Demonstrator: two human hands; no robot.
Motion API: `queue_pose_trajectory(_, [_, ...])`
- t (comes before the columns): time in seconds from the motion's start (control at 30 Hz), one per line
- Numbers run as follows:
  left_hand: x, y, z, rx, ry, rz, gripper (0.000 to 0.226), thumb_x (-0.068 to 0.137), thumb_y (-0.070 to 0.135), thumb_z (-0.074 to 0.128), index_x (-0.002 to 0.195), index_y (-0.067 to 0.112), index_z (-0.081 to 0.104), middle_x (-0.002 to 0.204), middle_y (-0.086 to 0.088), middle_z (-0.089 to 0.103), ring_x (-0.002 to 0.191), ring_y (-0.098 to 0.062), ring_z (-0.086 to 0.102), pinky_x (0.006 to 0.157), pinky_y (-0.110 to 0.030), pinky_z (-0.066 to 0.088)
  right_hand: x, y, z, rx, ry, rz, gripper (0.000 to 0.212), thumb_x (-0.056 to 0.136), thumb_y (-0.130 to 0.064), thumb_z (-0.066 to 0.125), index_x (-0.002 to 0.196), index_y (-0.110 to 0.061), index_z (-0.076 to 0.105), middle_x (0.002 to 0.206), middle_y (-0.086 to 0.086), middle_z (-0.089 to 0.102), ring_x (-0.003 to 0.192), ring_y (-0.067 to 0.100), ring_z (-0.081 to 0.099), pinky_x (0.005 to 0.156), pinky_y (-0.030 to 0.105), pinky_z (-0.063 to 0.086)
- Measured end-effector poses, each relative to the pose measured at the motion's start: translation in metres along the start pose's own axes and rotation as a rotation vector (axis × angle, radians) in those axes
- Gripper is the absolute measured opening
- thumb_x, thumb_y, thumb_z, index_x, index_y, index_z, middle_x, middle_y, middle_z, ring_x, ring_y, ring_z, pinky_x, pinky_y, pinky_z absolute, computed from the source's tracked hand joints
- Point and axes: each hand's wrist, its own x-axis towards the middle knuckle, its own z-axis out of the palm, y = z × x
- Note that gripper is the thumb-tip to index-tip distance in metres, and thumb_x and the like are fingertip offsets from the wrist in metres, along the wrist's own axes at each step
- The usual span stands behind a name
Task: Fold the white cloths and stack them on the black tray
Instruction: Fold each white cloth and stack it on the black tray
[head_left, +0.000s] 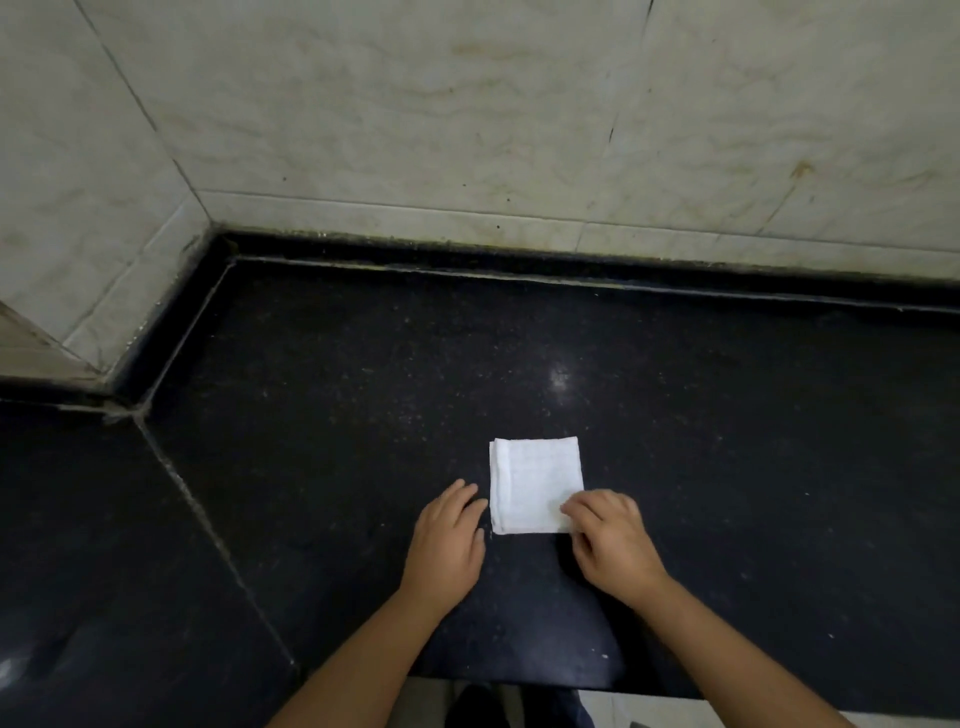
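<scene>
White cloth (535, 486), folded into a small square, lies flat on the black speckled worktop (727, 441) near its front edge. Right hand (610, 540) rests on the cloth's near right corner, its fingers (576, 512) curled down onto the fabric; whether they pinch it I cannot tell. Left hand (449, 538) lies flat on the worktop just beside the cloth's left edge, fingers straight and close together, holding nothing. Pale marbled tiles (467, 104) line the wall behind
</scene>
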Motion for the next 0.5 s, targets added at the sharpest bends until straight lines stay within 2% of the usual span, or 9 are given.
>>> queue_pose_trajectory(0.07, [0.005,0.01,0.001,0.033,-0.062,0.123,0.037,0.072,0.027,0.04,0.08,0.021,0.076,0.09,0.007,0.074,0.085,-0.011,0.072,0.074,-0.024,0.057,-0.002,0.008,0.0,-0.055,-0.118,0.044,0.036,0.041,-0.011,0.076,0.075,-0.022,0.071,0.078,-0.006,0.071,0.071,0.012,0.066,0.06,0.023,0.053])
queue_pose_trajectory(0.13, [0.011,0.024,0.0,0.09,-0.128,0.214,0.033,0.072,0.033,0.041,0.075,0.027,0.074,0.082,0.016,0.071,0.077,-0.002,0.069,0.077,-0.018,0.053,0.001,0.012,0.001,-0.156,-0.163,0.042,0.033,0.04,-0.015,0.072,0.071,-0.026,0.073,0.077,-0.008,0.072,0.064,0.01,0.068,0.055,0.018,0.051])
queue_pose_trajectory(0.17, [0.014,0.029,-0.001,0.109,-0.211,0.212,0.03,0.074,0.035,0.045,0.079,0.027,0.073,0.084,0.016,0.07,0.081,-0.001,0.068,0.084,-0.02,0.051,0.003,0.013,0.001,-0.196,-0.169,0.01,0.027,0.045,-0.018,0.068,0.07,-0.027,0.073,0.075,-0.009,0.072,0.062,0.009,0.068,0.053,0.017,0.051])
queue_pose_trajectory(0.2, [0.018,0.032,0.0,0.112,-0.239,0.205,0.028,0.08,0.033,0.048,0.091,0.024,0.072,0.095,0.011,0.069,0.093,-0.005,0.065,0.098,-0.027,0.045,0.007,0.014,0.0,-0.216,-0.185,-0.013,0.02,0.053,-0.02,0.063,0.068,-0.027,0.073,0.073,-0.011,0.071,0.06,0.007,0.067,0.052,0.016,0.05])
queue_pose_trajectory(0.23, [0.022,0.035,0.001,0.105,-0.283,0.17,0.03,0.089,0.031,0.046,0.108,0.017,0.065,0.111,0.004,0.063,0.11,-0.011,0.057,0.11,-0.035,0.031,0.011,0.015,0.0,-0.231,-0.191,-0.013,0.021,0.059,-0.021,0.053,0.065,-0.028,0.073,0.07,-0.013,0.07,0.058,0.006,0.065,0.05,0.016,0.049])
queue_pose_trajectory(0.3, [0.024,0.038,0.009,0.183,-0.303,0.117,0.039,0.096,0.033,0.039,0.126,0.01,0.05,0.13,-0.005,0.049,0.127,-0.02,0.04,0.117,-0.042,0.009,0.016,0.014,-0.003,-0.255,-0.165,-0.021,0.027,0.064,-0.016,0.047,0.064,-0.025,0.073,0.068,-0.01,0.069,0.06,0.01,0.065,0.052,0.02,0.049])
queue_pose_trajectory(0.37, [0.024,0.041,0.01,0.256,-0.261,0.103,0.039,0.096,0.033,0.041,0.126,0.009,0.048,0.131,-0.007,0.047,0.128,-0.022,0.038,0.117,-0.042,0.007,0.015,0.012,-0.008,-0.127,-0.189,0.026,0.025,0.076,-0.003,0.051,0.084,-0.012,0.073,0.088,0.003,0.071,0.084,0.024,0.065,0.07,0.029,0.044])
queue_pose_trajectory(0.43, [0.023,0.046,0.008,0.27,-0.239,0.124,0.03,0.087,0.027,0.057,0.112,0.01,0.059,0.115,-0.007,0.058,0.116,-0.022,0.052,0.11,-0.036,0.013,0.011,0.016,-0.015,-0.072,-0.172,0.054,0.026,0.087,-0.006,0.047,0.104,-0.007,0.066,0.109,0.009,0.065,0.105,0.026,0.056,0.083,0.028,0.035])
queue_pose_trajectory(0.5, [0.028,0.053,0.003,0.308,-0.195,0.257,0.028,0.05,0.021,0.085,0.072,0.017,0.068,0.072,0.001,0.067,0.073,-0.014,0.067,0.088,-0.027,0.026,0.003,0.021,-0.031,0.05,-0.17,0.07,0.027,0.087,-0.005,0.047,0.107,-0.006,0.065,0.111,0.01,0.064,0.107,0.026,0.055,0.089,0.026,0.037])
